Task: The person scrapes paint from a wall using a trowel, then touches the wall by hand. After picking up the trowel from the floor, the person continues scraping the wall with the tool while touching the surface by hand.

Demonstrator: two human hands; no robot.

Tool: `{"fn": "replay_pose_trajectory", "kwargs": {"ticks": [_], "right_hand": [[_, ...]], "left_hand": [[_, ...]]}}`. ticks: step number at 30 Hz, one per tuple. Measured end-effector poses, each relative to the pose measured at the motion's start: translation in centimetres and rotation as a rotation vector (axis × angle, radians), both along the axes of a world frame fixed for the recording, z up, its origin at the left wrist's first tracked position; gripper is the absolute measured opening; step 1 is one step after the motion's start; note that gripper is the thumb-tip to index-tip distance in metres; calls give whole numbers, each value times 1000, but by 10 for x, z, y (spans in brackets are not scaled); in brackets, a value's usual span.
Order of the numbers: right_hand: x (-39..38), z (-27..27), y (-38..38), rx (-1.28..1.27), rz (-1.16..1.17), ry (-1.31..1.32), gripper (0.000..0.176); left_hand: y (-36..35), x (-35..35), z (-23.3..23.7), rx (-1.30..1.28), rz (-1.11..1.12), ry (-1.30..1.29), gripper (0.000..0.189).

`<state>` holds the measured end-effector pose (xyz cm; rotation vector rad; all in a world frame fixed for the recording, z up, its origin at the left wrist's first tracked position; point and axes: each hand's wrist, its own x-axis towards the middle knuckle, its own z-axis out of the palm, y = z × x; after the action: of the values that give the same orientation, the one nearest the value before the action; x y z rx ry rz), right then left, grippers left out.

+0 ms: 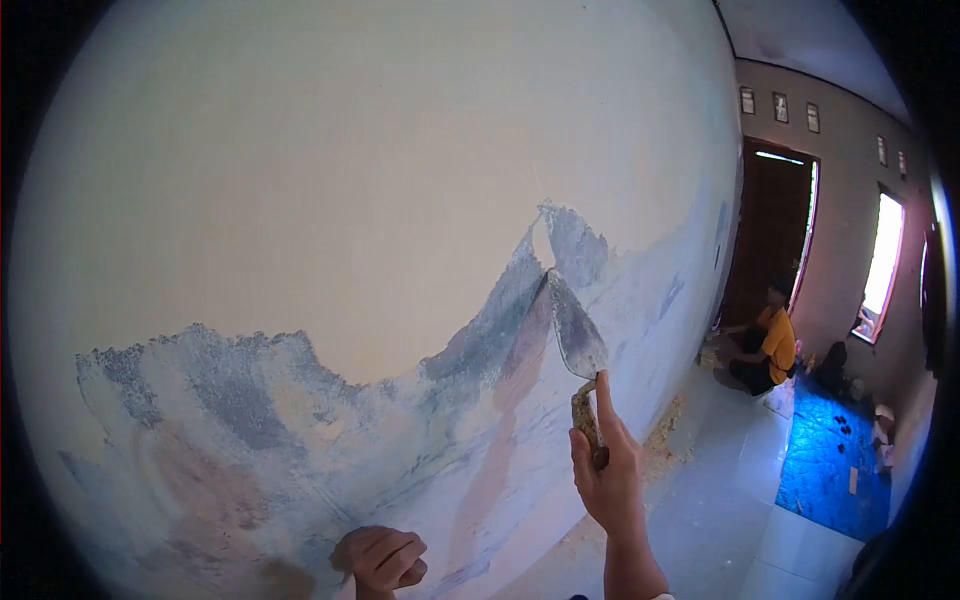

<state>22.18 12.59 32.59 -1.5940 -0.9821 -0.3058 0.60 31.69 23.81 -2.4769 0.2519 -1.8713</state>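
Note:
My right hand (610, 472) is wrapped round the handle of a pointed metal trowel (577, 330), its index finger stretched along toward the blade. The blade points up, its tip at the wall just below a narrow pale strip between grey patches. Cream coating covers the upper wall (300, 180); lower down, the wall shows a ragged-edged area of grey, white and pinkish patches (235, 400). At the bottom centre my left hand (385, 560) is closed near the wall, with fingers curled in and nothing visible in them.
Crumbled debris (665, 440) lies along the foot of the wall on the tiled floor (720, 480). Farther right, a person in a yellow top (775, 345) crouches near a dark door (770, 220). A blue sheet (835, 460) with small items lies beyond, below a bright window (880, 265).

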Motion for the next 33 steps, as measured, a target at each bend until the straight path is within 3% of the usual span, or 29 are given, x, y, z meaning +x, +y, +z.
{"fn": "replay_pose_trajectory", "kwargs": {"ticks": [5, 9, 27, 33], "right_hand": [[-10, -22, 3, -3, 11, 32, 66], [-2, -9, 9, 5, -3, 127, 66], [-3, -8, 5, 12, -48, -39, 64], [5, 8, 7, -20, -72, 37, 64]], "left_hand": [[-2, -3, 2, -22, -19, 4, 19], [0, 0, -2, -21, -33, -4, 18], [0, 3, -4, -37, -63, -20, 11], [-1, 4, -4, -25, -63, 21, 8]]}}
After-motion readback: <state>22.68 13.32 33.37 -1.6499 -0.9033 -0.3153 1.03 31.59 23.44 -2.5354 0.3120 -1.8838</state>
